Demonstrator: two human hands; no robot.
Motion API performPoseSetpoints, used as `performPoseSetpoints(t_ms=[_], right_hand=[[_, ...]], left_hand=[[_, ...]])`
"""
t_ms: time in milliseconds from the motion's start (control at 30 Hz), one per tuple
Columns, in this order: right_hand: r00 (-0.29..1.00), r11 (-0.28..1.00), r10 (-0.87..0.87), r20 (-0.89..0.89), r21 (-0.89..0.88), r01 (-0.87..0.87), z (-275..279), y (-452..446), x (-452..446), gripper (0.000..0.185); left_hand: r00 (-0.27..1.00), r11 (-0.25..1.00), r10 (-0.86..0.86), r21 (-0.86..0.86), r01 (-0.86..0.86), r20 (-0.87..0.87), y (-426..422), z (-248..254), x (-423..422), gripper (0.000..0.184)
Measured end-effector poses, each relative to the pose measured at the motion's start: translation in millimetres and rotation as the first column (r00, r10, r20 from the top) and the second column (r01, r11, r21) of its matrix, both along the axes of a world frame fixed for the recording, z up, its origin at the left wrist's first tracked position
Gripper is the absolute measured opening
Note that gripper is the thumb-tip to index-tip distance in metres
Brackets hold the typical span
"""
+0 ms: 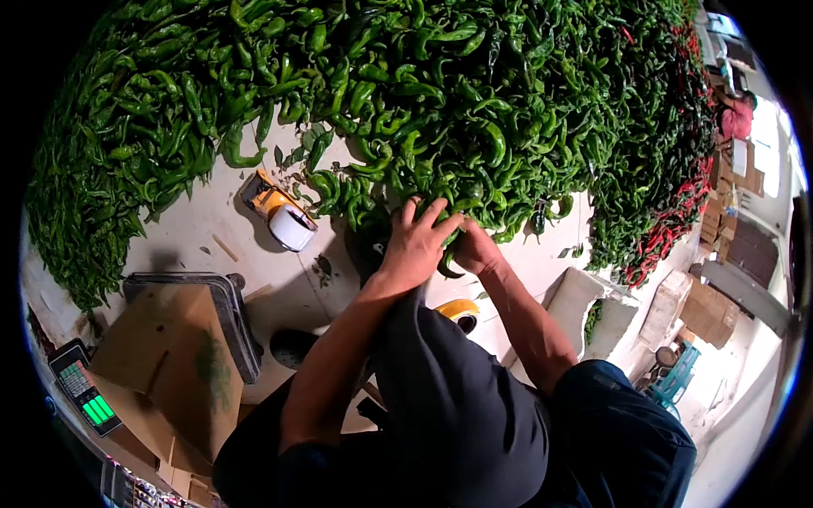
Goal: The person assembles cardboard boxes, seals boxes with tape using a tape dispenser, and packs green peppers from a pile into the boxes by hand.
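A huge heap of long green chili peppers (440, 93) covers the floor in front of me. At its near edge, my left hand (413, 244) lies over several peppers with its fingers spread and slightly bent. Close beside it on the right, my right hand (477, 251) has its fingers curled round at the peppers. A curved green chili pepper (450, 264) hangs down between the two hands. Part of the right hand's grip is hidden behind the left fingers and the peppers.
An orange tape dispenser (275, 209) lies left of my hands; a yellow tape roll (458, 314) is below them. A cardboard box (169, 356) stands at left beside a lit display (89, 398). White foam boxes (569, 306) and red peppers (665, 237) lie right; a person (737, 117) is behind.
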State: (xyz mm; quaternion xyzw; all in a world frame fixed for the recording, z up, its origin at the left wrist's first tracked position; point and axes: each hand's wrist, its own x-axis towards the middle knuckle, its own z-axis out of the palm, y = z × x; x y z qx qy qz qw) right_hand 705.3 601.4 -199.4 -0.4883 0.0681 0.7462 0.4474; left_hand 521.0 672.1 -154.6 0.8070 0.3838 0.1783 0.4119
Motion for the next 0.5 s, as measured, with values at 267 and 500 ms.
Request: performPoseSetpoints(t_ms=[267,500], right_hand=[[0.991,0.962,0.03,0.129,0.264,-0.064,57,35,6,0.057],[0.984,0.841,0.094,0.154,0.516,-0.161,142,114,-16,0.068]], left_hand=[[0.996,0.923,0.021,0.381,-0.051,0.081,13,55,-14,0.045],[0.973,0.71,0.091,0.671,-0.211,0.21,52,143,-41,0.037]])
